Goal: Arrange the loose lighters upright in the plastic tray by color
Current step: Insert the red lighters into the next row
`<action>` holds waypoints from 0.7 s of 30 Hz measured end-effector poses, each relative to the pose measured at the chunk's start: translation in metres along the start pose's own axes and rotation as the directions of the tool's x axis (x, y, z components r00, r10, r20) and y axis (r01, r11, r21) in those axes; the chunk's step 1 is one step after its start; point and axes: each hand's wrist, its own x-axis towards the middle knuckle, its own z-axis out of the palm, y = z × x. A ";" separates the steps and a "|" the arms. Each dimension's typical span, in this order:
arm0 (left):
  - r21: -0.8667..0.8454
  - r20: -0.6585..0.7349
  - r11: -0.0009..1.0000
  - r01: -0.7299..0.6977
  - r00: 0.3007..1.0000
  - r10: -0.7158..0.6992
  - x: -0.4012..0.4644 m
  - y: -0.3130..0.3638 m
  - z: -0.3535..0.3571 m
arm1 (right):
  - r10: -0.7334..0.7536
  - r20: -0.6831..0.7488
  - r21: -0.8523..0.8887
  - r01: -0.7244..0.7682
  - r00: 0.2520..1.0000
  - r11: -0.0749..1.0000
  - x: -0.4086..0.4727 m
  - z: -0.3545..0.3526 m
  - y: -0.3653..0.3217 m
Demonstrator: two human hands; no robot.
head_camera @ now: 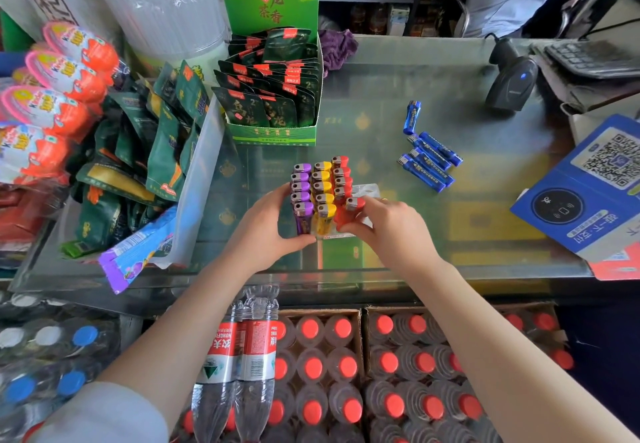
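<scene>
A: Tray [367, 190] first. We've got three colour rows standing upright in it: purple lighters [300, 189] on the side toward the snack box, yellow lighters [322, 186] in the middle, red lighters [341, 174] beside those.

B: Progress, approx?

A: We'd judge past halfway. Purple and yellow rows look full, approx five each. Our right hand [388, 226] has fingers pinched round one more red lighter [348, 212] at the near end of the red row; can't tell if it's seated yet. Our left hand [268, 226] is curled against the tray's purple side, bracing it.

B: What's left?

A: Blue lighters [427, 162], several, lying flat on the counter [467, 103], well apart from the tray on its red side, w/ one more a bit further back. Bare tray plastic shows past the red row, so we reckon that's where the blues go.

B: Other containers?

A: Green carton [273, 131] behind the tray, packed w/ dark sachets. Not ours to touch.
</scene>
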 end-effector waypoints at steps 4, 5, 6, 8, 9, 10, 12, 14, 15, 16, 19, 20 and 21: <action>0.005 0.013 1.000 -0.005 1.000 0.005 0.004 -0.002 -0.001 | 0.005 0.093 0.062 -0.011 0.996 0.998 0.003 -0.002 -0.004; 0.007 0.018 1.000 -0.009 1.000 0.008 0.005 -0.002 -0.001 | 0.031 0.108 0.057 -0.037 0.994 0.998 0.003 -0.001 -0.004; 0.010 0.022 1.000 -0.011 1.000 0.011 0.006 -0.002 -0.002 | 0.063 0.114 0.042 -0.068 0.991 0.997 0.003 0.000 -0.004; 0.016 0.021 1.000 -0.009 1.000 0.008 0.006 -0.001 -0.002 | 0.124 0.108 0.010 -0.126 0.986 0.992 0.000 0.001 -0.004; 0.019 0.019 1.000 -0.003 1.000 0.003 0.007 0.000 -0.002 | 0.142 0.095 0.006 -0.144 0.985 0.990 -0.001 0.003 -0.005; 0.021 0.014 1.000 0.002 1.000 -0.002 0.007 0.001 -0.001 | 0.156 0.082 0.005 -0.157 0.984 0.988 -0.003 0.005 -0.005; 0.022 -0.004 1.000 0.015 1.000 -0.015 0.008 0.003 0.000 | 0.177 0.061 -0.017 -0.176 0.982 0.984 -0.004 0.008 -0.006; 0.028 -0.013 0.999 0.036 0.999 -0.035 0.010 0.005 0.001 | 0.195 0.040 -0.035 -0.194 0.980 0.980 -0.005 0.009 -0.004; 0.034 -0.012 0.998 0.043 0.999 -0.042 0.012 0.006 0.002 | 0.206 0.042 -0.034 -0.205 0.978 0.978 -0.003 0.007 -0.001; 0.042 -0.009 0.998 0.046 0.999 -0.046 0.013 0.008 0.003 | 0.221 0.060 -0.028 -0.220 0.973 0.975 -0.002 0.004 0.003; 0.055 0.004 0.997 0.055 0.998 -0.055 0.018 0.012 0.004 | 0.245 0.082 0.094 -0.252 0.966 0.963 0.002 -0.007 0.024; 0.057 0.009 0.997 0.056 0.998 -0.057 0.020 0.013 0.004 | 0.252 0.036 0.130 -0.255 0.967 0.958 0.004 -0.011 0.033; 0.057 0.016 0.997 0.056 0.998 -0.057 0.022 0.014 0.004 | 0.270 -0.027 0.137 -0.264 0.962 0.955 0.005 -0.014 0.041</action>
